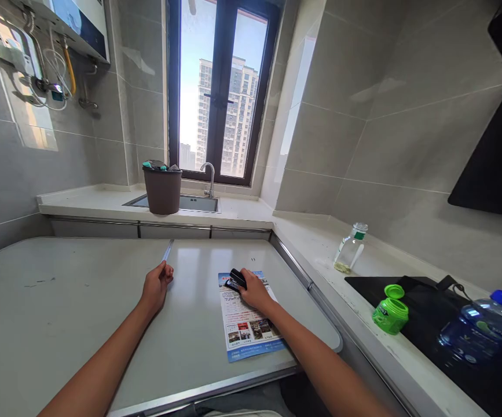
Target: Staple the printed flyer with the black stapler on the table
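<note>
My left hand (157, 285) is closed at the middle of the white table (85, 330), its fingers pinching the near end of a thin, pale bluish strip (168, 250). The strip points away from me, toward the sink. Whether it is paper, plastic or metal I cannot tell. To the right, my right hand (255, 291) wraps around a black stapler (236, 280), whose nose sticks out to the left of the fingers. Under the stapler and that hand lies a printed flyer (251, 347) with a blue border, red and black text and small photos. My right wrist hides part of its right side.
A brown bin (162, 191) stands at the edge of the sink (198, 202) beyond the table. On the right counter (307, 249) are a glass jar (350, 249), an open green tub (390, 315), a black bag (424, 295) and a large blue bottle (483, 330).
</note>
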`<move>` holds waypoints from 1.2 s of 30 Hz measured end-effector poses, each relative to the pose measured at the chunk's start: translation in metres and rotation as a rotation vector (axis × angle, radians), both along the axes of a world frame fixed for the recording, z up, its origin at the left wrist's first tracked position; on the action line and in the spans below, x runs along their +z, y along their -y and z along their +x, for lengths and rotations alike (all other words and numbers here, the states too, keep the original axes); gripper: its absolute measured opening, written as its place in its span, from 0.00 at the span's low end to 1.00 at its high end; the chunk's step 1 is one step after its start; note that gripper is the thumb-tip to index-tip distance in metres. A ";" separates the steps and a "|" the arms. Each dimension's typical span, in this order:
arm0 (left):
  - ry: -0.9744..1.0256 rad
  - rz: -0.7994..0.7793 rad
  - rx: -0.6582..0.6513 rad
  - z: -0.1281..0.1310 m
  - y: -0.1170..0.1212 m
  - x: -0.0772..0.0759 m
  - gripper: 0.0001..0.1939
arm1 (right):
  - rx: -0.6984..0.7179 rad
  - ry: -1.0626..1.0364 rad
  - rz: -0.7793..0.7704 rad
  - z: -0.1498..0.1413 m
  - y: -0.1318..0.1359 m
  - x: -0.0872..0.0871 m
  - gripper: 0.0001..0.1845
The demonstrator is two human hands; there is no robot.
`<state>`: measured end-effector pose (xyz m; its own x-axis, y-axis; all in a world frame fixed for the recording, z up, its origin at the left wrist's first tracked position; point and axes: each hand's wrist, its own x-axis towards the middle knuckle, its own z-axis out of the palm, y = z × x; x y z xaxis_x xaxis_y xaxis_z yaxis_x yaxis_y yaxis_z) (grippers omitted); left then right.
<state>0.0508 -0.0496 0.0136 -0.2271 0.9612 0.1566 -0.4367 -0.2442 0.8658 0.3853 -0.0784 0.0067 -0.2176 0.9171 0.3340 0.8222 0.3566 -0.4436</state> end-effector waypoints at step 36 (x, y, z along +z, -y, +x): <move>-0.012 -0.012 -0.031 -0.012 0.005 0.006 0.21 | -0.483 -0.009 -0.086 0.161 -0.054 -0.021 0.09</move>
